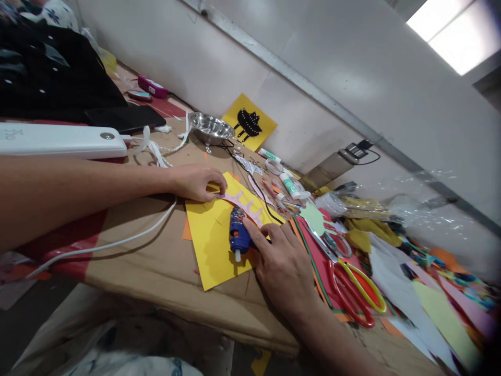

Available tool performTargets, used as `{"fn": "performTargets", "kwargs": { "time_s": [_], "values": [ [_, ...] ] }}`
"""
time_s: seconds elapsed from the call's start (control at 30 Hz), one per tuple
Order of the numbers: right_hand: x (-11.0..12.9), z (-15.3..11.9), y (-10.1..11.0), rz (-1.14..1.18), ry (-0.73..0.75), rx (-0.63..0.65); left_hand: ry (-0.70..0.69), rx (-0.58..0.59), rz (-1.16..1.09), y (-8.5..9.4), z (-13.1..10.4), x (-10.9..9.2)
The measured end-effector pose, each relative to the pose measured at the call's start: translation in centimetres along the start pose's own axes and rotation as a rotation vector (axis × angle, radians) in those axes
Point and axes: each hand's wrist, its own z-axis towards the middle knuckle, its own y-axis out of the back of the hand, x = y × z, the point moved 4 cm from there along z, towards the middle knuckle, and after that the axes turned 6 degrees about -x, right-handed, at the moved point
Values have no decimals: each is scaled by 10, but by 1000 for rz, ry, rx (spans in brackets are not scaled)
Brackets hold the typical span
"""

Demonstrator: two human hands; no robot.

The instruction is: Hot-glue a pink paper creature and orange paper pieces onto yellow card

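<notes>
Left hand (191, 181) pinches a pink paper strip (239, 202), likely steadying it on yellow paper (209, 245) between the hands. Right hand (287, 263) grips a blue glue gun (239, 237).

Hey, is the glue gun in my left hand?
No, your right hand holds the glue gun over the yellow paper.

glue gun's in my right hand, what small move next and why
Probably bring the glue gun to the pink strip: the right hand holds it beside the strip, over the yellow card, while the left hand is at the strip's end.
</notes>
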Motion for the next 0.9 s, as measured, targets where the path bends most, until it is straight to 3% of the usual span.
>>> {"fn": "performTargets", "kwargs": {
  "time_s": [0.9],
  "values": [
    [7, -7, 8, -54, -6, 24, 10, 3, 7, 1, 0, -2]
  ]
}}
